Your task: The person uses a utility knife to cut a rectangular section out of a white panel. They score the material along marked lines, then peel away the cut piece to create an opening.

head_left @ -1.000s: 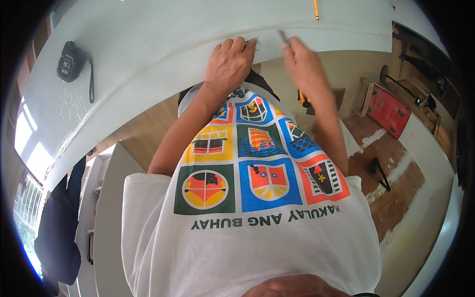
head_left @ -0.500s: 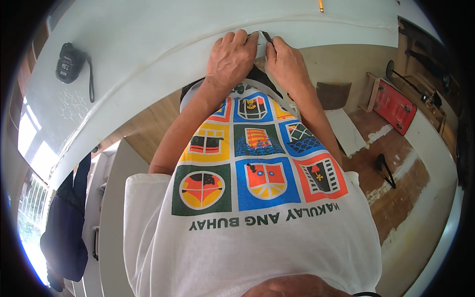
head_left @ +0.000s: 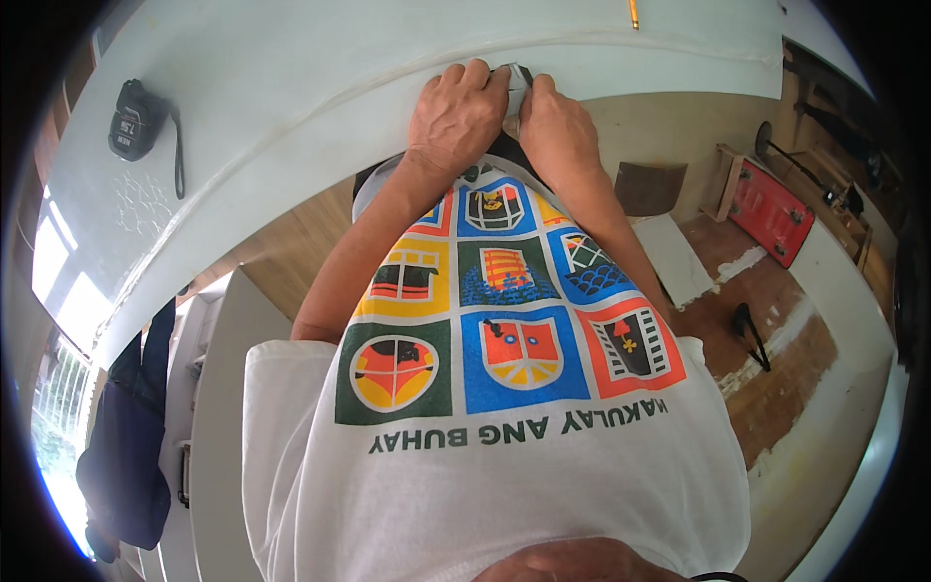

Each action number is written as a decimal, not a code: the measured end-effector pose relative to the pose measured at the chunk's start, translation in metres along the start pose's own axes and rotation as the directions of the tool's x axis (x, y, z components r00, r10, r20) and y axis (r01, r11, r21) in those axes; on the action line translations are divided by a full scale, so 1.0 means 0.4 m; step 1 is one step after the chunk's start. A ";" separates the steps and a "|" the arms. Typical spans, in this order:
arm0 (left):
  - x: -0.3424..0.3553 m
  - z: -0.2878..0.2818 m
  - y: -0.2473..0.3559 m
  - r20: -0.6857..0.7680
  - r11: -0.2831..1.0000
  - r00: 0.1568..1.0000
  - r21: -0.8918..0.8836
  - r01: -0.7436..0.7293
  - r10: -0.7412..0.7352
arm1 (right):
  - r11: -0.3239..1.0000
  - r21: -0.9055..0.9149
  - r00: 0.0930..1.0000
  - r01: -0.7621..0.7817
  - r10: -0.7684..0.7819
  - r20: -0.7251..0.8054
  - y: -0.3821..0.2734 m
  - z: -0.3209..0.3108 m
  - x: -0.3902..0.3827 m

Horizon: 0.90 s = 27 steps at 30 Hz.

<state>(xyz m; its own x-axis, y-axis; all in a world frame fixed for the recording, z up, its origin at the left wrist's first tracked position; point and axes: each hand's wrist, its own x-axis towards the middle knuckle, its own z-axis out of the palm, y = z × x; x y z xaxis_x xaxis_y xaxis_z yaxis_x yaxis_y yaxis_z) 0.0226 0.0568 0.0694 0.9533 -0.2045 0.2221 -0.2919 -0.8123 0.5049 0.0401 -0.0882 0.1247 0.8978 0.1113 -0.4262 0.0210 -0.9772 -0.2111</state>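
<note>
At the near edge of the large pale panel (head_left: 339, 63), both my hands work close together on a small grey piece with a dark edge (head_left: 518, 85); its exact kind cannot be made out. My left hand (head_left: 454, 114) is closed, fingers curled over the left side of the piece. On its other side, the fingers of my right hand (head_left: 560, 128) are bent and pinched against it. Fingers hide much of the piece. A black tape measure (head_left: 134, 124) with a wrist strap lies on the panel far to the left. A yellow pencil (head_left: 634, 14) rests at the far side.
A red board on a wooden frame (head_left: 772, 213) stands at the right, beside a brown patched surface (head_left: 766, 330). A black angled bracket-like piece (head_left: 752, 338) lies on that surface. At the far left is what looks like a person in dark clothes (head_left: 126, 427), near a white cabinet (head_left: 228, 417).
My right hand has shifted slightly, and the grey piece between my hands appears turned a little. The left hand keeps nearly the same place. The whole view has moved slightly.
</note>
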 end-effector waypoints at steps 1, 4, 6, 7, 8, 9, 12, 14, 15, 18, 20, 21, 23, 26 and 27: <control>0.000 0.000 0.001 0.004 1.000 1.000 -0.005 0.003 -0.003 | 1.000 -0.005 1.000 0.003 -0.003 0.003 -0.002 -0.001 0.000; 0.000 -0.005 0.003 0.025 1.000 1.000 -0.007 0.009 -0.009 | 1.000 -0.015 1.000 0.026 -0.026 0.014 -0.007 -0.004 0.002; 0.006 -0.014 -0.001 0.035 1.000 0.999 0.013 0.009 -0.009 | 0.998 -0.019 0.998 0.066 -0.066 0.015 -0.016 -0.018 0.014; 0.003 -0.010 0.001 0.022 1.000 1.000 0.000 0.005 -0.005 | 0.998 -0.029 0.998 0.056 -0.056 0.020 -0.015 -0.017 0.013; 0.001 -0.007 0.000 0.010 1.000 1.000 -0.005 -0.001 0.001 | 0.998 -0.033 0.999 0.050 -0.049 0.022 -0.015 -0.012 0.013; 0.000 -0.005 -0.002 -0.004 1.000 1.000 -0.011 -0.006 0.006 | 0.998 -0.038 0.999 0.044 -0.043 0.024 -0.015 -0.008 0.013; -0.001 -0.006 0.009 0.020 1.000 1.000 -0.026 -0.007 0.008 | 1.000 -0.018 0.999 -0.004 0.005 0.035 -0.009 -0.004 0.000; 0.005 -0.009 0.014 0.013 1.000 1.000 -0.028 -0.010 0.011 | 0.999 -0.037 0.999 -0.019 0.021 0.036 -0.006 -0.008 0.004; 0.003 -0.010 0.015 0.012 0.999 1.000 -0.031 -0.012 0.013 | 0.999 -0.046 0.999 -0.029 0.031 0.037 -0.007 -0.009 0.004; 0.002 -0.010 0.013 0.012 0.999 1.000 -0.039 0.000 0.001 | 0.995 -0.096 0.995 -0.032 0.041 0.087 -0.022 -0.028 0.005; 0.004 -0.019 0.018 0.064 0.999 0.998 -0.043 0.019 -0.016 | 0.996 -0.077 0.993 -0.042 0.050 0.104 -0.022 -0.037 0.004; 0.004 -0.023 0.019 0.093 0.999 0.995 -0.045 0.029 -0.025 | 0.997 -0.067 0.992 -0.049 0.056 0.115 -0.023 -0.039 0.002; 0.000 -0.015 0.017 0.056 0.999 0.998 -0.047 0.008 -0.005 | 0.997 -0.056 0.990 -0.060 0.066 0.127 -0.026 -0.041 -0.002; -0.001 -0.010 0.012 0.046 0.998 0.999 -0.061 0.004 -0.002 | 0.994 -0.093 0.988 -0.049 0.062 0.140 -0.028 -0.036 0.006; 0.001 -0.010 0.007 0.049 0.998 0.999 -0.065 0.007 -0.003 | 0.993 -0.113 0.989 -0.039 0.055 0.141 -0.030 -0.034 0.011</control>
<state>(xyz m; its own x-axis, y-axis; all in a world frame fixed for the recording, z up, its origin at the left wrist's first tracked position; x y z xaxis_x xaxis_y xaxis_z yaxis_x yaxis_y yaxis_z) 0.0217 0.0564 0.0742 0.9569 -0.2282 0.1794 -0.2901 -0.7764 0.5595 0.0496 -0.0782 0.1372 0.8268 0.0818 -0.5565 0.0352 -0.9950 -0.0940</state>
